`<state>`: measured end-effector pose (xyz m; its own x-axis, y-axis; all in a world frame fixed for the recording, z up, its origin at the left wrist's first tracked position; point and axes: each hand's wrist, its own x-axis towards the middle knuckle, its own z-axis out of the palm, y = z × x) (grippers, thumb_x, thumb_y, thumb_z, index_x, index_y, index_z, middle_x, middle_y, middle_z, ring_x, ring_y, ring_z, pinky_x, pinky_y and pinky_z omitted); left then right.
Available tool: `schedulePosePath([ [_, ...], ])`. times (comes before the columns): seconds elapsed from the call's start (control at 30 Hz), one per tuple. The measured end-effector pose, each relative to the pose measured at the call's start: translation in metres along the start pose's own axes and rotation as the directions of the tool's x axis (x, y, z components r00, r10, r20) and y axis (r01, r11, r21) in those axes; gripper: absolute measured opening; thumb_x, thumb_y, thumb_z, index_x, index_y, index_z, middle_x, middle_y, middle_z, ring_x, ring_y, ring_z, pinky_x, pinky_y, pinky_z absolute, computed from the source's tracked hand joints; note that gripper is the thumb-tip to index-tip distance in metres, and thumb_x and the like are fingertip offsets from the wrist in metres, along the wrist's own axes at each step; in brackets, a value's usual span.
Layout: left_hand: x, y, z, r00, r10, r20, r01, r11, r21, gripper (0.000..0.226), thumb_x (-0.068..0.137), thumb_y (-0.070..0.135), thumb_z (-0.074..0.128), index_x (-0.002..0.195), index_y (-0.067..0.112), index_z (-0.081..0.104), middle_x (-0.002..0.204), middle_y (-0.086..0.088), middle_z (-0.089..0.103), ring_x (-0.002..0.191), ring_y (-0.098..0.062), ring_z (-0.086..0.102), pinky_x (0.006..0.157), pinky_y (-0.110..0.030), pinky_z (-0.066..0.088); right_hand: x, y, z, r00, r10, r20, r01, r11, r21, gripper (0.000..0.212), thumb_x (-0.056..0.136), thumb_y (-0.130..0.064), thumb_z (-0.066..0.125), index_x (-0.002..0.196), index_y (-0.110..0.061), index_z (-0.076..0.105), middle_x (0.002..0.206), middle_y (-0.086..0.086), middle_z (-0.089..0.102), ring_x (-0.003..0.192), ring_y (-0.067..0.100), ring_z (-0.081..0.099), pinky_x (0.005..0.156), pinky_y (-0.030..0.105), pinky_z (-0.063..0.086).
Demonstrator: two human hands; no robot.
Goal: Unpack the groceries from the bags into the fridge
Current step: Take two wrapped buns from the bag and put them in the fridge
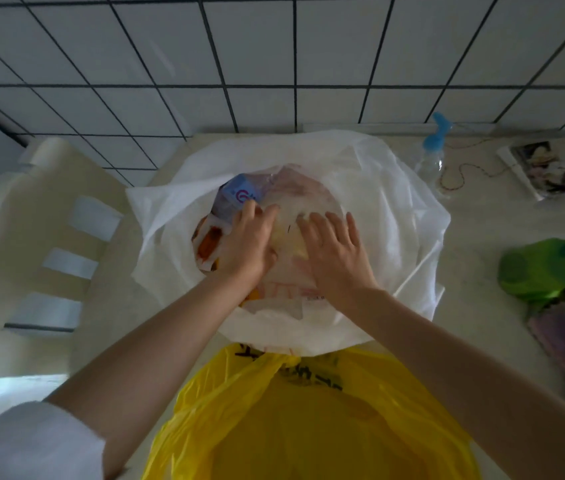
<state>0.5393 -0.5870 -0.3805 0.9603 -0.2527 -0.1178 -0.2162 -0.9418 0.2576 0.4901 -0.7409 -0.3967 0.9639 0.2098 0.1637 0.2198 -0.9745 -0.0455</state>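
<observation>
Both hands are inside the open white bag [378, 202] on the counter [481, 237]. The left hand [246, 244] is bent around a clear packet [294, 199] lying on top of the groceries; the right hand [336, 251] lies on it with fingers spread. A yellow bag [308, 417] stands nearer.

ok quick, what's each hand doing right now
Left hand: inside the white bag, fingers curled on the packets; a firm grip cannot be told.
Right hand: open, fingers spread flat on the packets, holding nothing.
</observation>
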Motion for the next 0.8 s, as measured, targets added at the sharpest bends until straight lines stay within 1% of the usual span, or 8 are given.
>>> schedulePosePath([
  [0.17,-0.052,0.006,-0.039,0.967,-0.023,-0.252,-0.016,0.988,-0.151,0.085,0.072,0.015,0.080,0.144,0.026,0.035,0.144,-0.009,0.033,0.131,-0.029,0.039,0.100,-0.041,0.046,-0.021,-0.018,-0.044,0.996,0.075,-0.042,-0.070,0.991,0.118,0.072,0.079,-0.021,0.074,0.140,-0.013,0.036,0.136,0.009,0.047,0.126,0.033,0.044,0.109,0.055,0.030],
  [0.23,-0.078,0.004,-0.052,0.944,-0.050,-0.325,-0.045,0.959,-0.279,0.084,0.073,0.012,0.079,0.144,0.023,0.037,0.143,-0.008,0.036,0.130,-0.026,0.039,0.100,-0.032,0.043,-0.033,-0.027,-0.065,0.992,0.109,-0.062,-0.090,0.964,0.252,0.073,0.078,-0.022,0.074,0.140,-0.012,0.036,0.134,0.009,0.049,0.124,0.031,0.046,0.107,0.050,0.035],
  [0.37,-0.133,-0.012,-0.072,0.940,-0.130,-0.316,-0.025,0.896,-0.443,0.087,0.072,0.014,0.082,0.146,0.021,0.036,0.138,-0.003,0.049,0.123,-0.015,0.046,0.089,-0.012,0.037,-0.058,-0.049,-0.094,0.995,0.101,-0.019,-0.081,0.886,0.456,0.078,0.077,-0.026,0.075,0.141,-0.019,0.031,0.135,0.004,0.049,0.124,0.028,0.046,0.103,0.047,0.040],
  [0.47,-0.179,-0.027,-0.081,0.922,-0.252,-0.294,0.060,0.843,-0.534,0.084,0.072,0.020,0.083,0.144,0.018,0.040,0.136,-0.002,0.053,0.119,-0.010,0.050,0.082,0.002,0.035,-0.078,-0.070,-0.108,0.998,0.042,-0.045,-0.012,0.849,0.527,0.074,0.075,-0.022,0.077,0.138,-0.015,0.039,0.132,0.006,0.052,0.119,0.029,0.049,0.096,0.045,0.047],
  [0.6,-0.249,-0.041,-0.088,0.880,-0.407,-0.246,0.157,0.736,-0.658,0.083,0.071,0.022,0.083,0.143,0.019,0.041,0.126,0.014,0.053,0.115,0.001,0.048,0.090,-0.019,0.043,-0.108,-0.108,-0.120,1.000,-0.002,-0.020,0.014,0.763,0.647,0.069,0.075,-0.022,0.077,0.134,-0.020,0.042,0.130,0.005,0.053,0.115,0.026,0.053,0.091,0.034,0.047],
  [0.67,-0.286,-0.050,-0.084,0.853,-0.477,-0.213,0.214,0.691,-0.691,0.083,0.071,0.026,0.083,0.143,0.022,0.041,0.123,0.018,0.051,0.116,0.000,0.048,0.091,-0.023,0.045,-0.126,-0.131,-0.120,1.000,-0.026,0.014,0.009,0.725,0.688,0.068,0.077,-0.025,0.077,0.134,-0.023,0.041,0.130,0.004,0.053,0.113,0.022,0.054,0.089,0.027,0.044],
  [0.73,-0.323,-0.060,-0.078,0.826,-0.538,-0.169,0.266,0.636,-0.725,0.086,0.068,0.035,0.083,0.143,0.025,0.041,0.126,0.017,0.052,0.118,-0.004,0.049,0.093,-0.028,0.047,-0.146,-0.155,-0.119,0.998,-0.049,0.041,0.004,0.694,0.720,0.066,0.077,-0.029,0.077,0.133,-0.025,0.041,0.129,0.002,0.054,0.111,0.016,0.052,0.089,0.024,0.043],
  [0.8,-0.360,-0.068,-0.073,0.791,-0.597,-0.135,0.308,0.579,-0.755,0.092,0.062,0.047,0.083,0.141,0.029,0.041,0.133,0.011,0.054,0.119,-0.006,0.051,0.094,-0.031,0.049,-0.168,-0.181,-0.122,0.994,-0.083,0.067,0.004,0.661,0.750,0.064,0.078,-0.031,0.076,0.132,-0.025,0.043,0.127,-0.001,0.054,0.108,0.005,0.048,0.089,0.010,0.037],
])
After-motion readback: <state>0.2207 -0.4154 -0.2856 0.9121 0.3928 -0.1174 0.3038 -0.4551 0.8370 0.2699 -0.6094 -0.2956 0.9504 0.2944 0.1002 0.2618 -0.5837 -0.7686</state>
